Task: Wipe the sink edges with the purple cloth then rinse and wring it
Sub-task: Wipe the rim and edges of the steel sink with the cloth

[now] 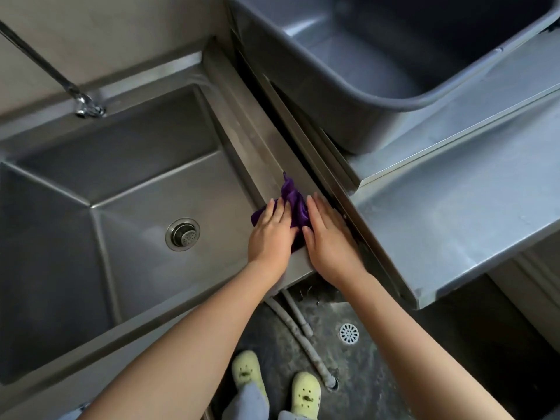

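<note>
Now both hands (303, 237) on purple cloth (295, 204)

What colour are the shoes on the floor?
Pale yellow-green shoes, seen in the head view.

My one view: head camera, looking steeply down

I see from above and close, facing the sink (127, 189) corner; its drain (182, 234) sits at 9 o'clock, a grey tub (394, 71) at 1 o'clock, the floor drain (348, 334) and shoes (305, 392) at 6 o'clock
</note>
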The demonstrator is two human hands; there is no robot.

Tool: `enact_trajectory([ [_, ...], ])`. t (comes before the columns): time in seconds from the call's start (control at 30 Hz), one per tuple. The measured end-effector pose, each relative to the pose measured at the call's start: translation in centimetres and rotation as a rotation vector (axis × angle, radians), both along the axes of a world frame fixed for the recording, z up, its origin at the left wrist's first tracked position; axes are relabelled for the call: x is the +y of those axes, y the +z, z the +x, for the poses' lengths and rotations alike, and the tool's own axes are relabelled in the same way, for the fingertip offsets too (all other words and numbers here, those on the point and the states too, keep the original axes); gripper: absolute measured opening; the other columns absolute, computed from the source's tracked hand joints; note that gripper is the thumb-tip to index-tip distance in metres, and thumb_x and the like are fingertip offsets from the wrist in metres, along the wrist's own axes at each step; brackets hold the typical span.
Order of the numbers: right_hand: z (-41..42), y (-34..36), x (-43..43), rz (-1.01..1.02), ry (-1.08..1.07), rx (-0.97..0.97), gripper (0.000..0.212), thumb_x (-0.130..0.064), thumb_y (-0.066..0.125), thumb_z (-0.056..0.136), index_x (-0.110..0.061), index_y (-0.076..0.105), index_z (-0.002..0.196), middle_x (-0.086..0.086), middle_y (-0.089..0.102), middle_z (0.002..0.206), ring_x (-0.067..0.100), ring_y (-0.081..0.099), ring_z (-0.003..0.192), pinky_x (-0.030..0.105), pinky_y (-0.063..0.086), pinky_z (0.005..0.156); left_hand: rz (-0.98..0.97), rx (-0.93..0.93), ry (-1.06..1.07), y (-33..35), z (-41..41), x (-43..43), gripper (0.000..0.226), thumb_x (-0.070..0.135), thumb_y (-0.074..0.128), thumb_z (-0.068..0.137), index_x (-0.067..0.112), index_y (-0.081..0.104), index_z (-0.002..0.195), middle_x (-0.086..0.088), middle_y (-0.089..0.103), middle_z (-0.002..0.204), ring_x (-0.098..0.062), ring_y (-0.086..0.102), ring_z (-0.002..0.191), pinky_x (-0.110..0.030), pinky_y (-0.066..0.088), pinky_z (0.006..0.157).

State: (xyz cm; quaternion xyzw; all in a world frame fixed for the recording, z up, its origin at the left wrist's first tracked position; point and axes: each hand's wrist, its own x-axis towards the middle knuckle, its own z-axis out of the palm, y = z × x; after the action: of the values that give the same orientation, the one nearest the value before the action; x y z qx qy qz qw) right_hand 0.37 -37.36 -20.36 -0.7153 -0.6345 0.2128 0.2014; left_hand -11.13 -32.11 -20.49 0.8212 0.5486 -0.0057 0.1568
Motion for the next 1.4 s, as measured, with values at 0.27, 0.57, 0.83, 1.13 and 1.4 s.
enact_trajectory([
  [0.27, -0.6, 0.1, 2.0, 0.045, 0.025, 0.024, 0.055, -0.021, 0.034, 0.099, -0.014, 0.010, 0.148, 0.005, 0.007, 0.158, 0.014, 0.001, 0.146, 0.031, 0.005, 0.119, 0.016, -0.066, 0.017, -0.2, 0.1, 2.6, 0.054, 0.026, 0.037, 0.098, 0.011, 0.018, 0.147, -0.005, 0.019, 0.157, -0.018, 0.007, 0.146, -0.029, 0.010, 0.117],
  [0.57, -1.6, -0.5, 7.0, 0.052, -0.046, -0.029, 0.054, -0.022, 0.034, 0.098, -0.011, 0.014, 0.147, 0.009, 0.017, 0.156, 0.019, 0.008, 0.145, 0.027, -0.001, 0.117, 0.045, -0.046, -0.027, -0.2, -0.8, 7.4, 0.055, 0.028, 0.034, 0.099, 0.006, 0.018, 0.147, -0.009, 0.018, 0.157, -0.020, 0.009, 0.146, -0.028, 0.004, 0.118],
  [0.83, -2.6, -1.1, 10.7, 0.089, -0.015, -0.118, 0.065, -0.041, 0.025, 0.092, -0.004, 0.021, 0.145, 0.016, 0.024, 0.153, 0.025, 0.015, 0.144, 0.035, 0.010, 0.118, 0.016, -0.094, -0.025, -0.2, -2.0, 11.9, 0.055, 0.029, 0.033, 0.099, 0.009, 0.014, 0.148, -0.006, 0.013, 0.158, -0.018, 0.005, 0.146, -0.027, 0.004, 0.118],
  [1.13, -2.4, -1.3, 17.6, -0.026, 0.097, -0.195, 0.074, -0.054, 0.024, 0.093, -0.013, -0.005, 0.147, 0.005, -0.002, 0.159, 0.014, -0.008, 0.145, 0.033, -0.001, 0.119, -0.060, -0.158, -0.005, -0.5, -3.6, 18.9, 0.057, 0.031, 0.034, 0.099, 0.013, 0.010, 0.148, -0.002, 0.007, 0.159, -0.015, -0.001, 0.146, -0.031, 0.006, 0.119],
  [1.4, -3.5, -1.3, 23.2, -0.015, 0.105, -0.245, 0.076, -0.053, 0.030, 0.094, -0.014, -0.008, 0.147, 0.004, -0.004, 0.159, 0.013, -0.010, 0.144, 0.028, -0.006, 0.116, -0.028, -0.148, -0.040, -1.0, -4.9, 25.3, 0.058, 0.029, 0.035, 0.099, 0.009, 0.010, 0.147, -0.007, 0.010, 0.158, -0.018, 0.001, 0.146, -0.027, 0.002, 0.117],
])
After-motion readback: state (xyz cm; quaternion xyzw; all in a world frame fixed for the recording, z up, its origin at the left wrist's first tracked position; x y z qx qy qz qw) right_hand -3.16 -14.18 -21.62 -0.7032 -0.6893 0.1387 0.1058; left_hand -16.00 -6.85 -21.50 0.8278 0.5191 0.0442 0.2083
